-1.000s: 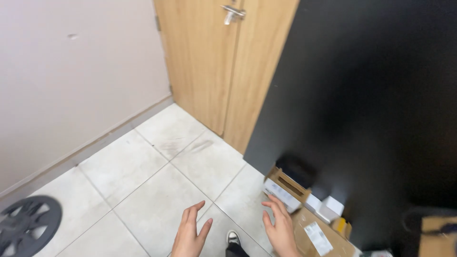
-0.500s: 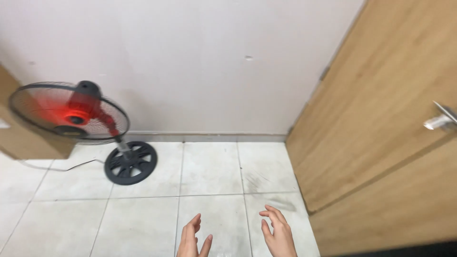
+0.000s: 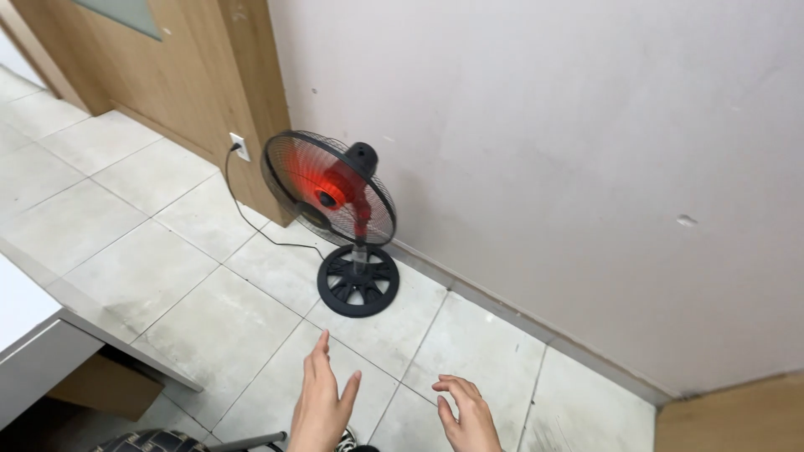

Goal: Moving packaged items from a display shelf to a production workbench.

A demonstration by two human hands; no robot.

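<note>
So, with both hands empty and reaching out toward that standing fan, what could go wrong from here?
The black power cord trails loosely across the floor tiles from the wall socket to the standing fan; a foot could snag it and tip the fan.

The red blades look blurred, probably spinning, so fingers of the left hand or right hand near the grille risk a knock.

Wooden door [image 3: 167, 75], wall socket [image 3: 239, 146], cardboard box [image 3: 105, 389]
</note>
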